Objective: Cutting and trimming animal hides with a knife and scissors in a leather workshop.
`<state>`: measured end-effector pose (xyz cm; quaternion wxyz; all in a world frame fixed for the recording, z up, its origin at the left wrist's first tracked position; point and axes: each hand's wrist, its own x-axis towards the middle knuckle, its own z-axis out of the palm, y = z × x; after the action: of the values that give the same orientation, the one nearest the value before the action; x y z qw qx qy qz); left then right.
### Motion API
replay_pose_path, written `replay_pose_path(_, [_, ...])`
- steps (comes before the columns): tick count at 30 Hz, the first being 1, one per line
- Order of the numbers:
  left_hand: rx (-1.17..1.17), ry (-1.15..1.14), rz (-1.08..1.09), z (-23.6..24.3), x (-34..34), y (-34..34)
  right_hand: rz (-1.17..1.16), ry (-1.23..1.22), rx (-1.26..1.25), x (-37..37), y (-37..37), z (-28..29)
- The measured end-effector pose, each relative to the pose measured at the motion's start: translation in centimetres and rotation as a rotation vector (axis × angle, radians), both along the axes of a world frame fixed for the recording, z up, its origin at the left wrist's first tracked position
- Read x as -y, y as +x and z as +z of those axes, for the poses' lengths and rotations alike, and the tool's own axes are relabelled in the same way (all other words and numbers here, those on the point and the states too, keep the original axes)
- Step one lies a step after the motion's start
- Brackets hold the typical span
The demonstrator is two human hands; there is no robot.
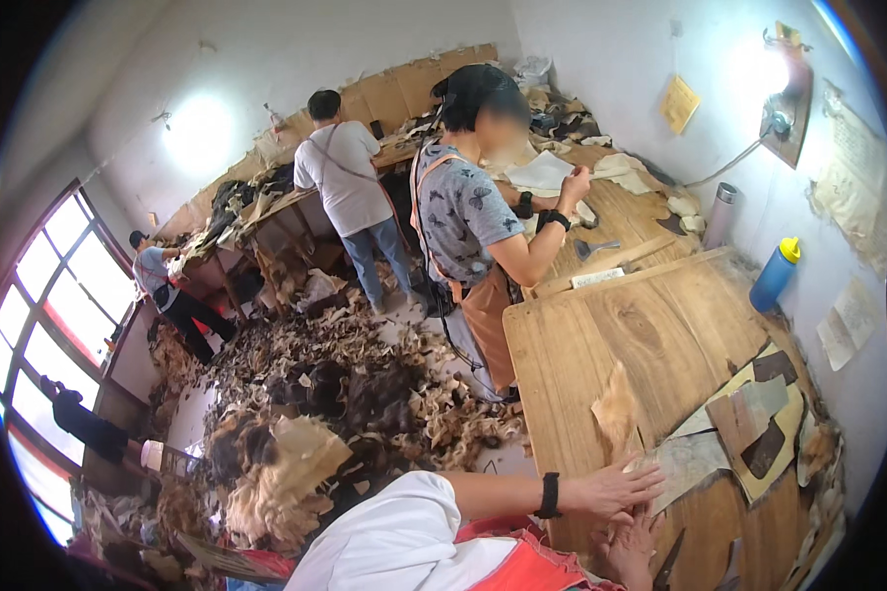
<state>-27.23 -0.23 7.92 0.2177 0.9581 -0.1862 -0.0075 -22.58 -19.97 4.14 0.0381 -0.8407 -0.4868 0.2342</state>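
On the wooden worktop, my left hand (616,490) lies with its fingers stretched out, a black band round its wrist. Close below it is my right hand (633,552), its fingers partly extended and meeting the left hand's fingertips. Both are beside a thin greyish sheet-like piece (688,465); whether they grip its edge cannot be made out. A tan fur scrap (616,406) lies just beyond my left hand. To the right of my right hand is a dark pointed blade (669,563). Stacked yellowish and grey flat pieces (749,419) lie farther right.
A co-worker in a patterned shirt (468,212) stands at the adjoining table, holding a pale piece (540,172). Other people work along the far bench. Heaped fur scraps (365,384) cover the floor at left. A blue bottle (776,276) and a metal flask (721,215) stand by the wall.
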Motion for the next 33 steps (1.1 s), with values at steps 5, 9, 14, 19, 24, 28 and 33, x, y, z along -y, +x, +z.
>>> replay_pose_path(5, [-0.155,0.137,0.059,-2.1,-1.8,-0.2,-0.049,0.077,-0.001,-0.7,-0.8,2.6])
replay_pose_path(9, [-0.093,0.136,0.079,-2.0,-1.8,-1.2,-0.038,0.132,0.009,-0.2,-1.9,1.8])
replay_pose_path(14, [-0.019,0.103,0.075,-3.4,-1.3,-1.0,-0.066,0.141,-0.053,1.6,-3.3,3.0])
replay_pose_path(19, [0.356,0.111,0.087,-4.8,-3.1,-1.8,-0.266,0.252,0.062,2.4,-6.8,5.2])
replay_pose_path(24, [0.296,-0.026,0.098,1.6,-4.6,-1.4,-0.485,0.566,0.594,4.3,-11.2,7.6])
replay_pose_path(28, [0.649,-0.723,0.288,9.7,-5.8,-2.3,-0.993,0.758,0.548,9.6,-17.0,10.3])
replay_pose_path(33, [0.885,-1.558,0.412,19.1,-7.5,-5.0,-1.362,0.599,0.606,18.5,-25.6,10.0])
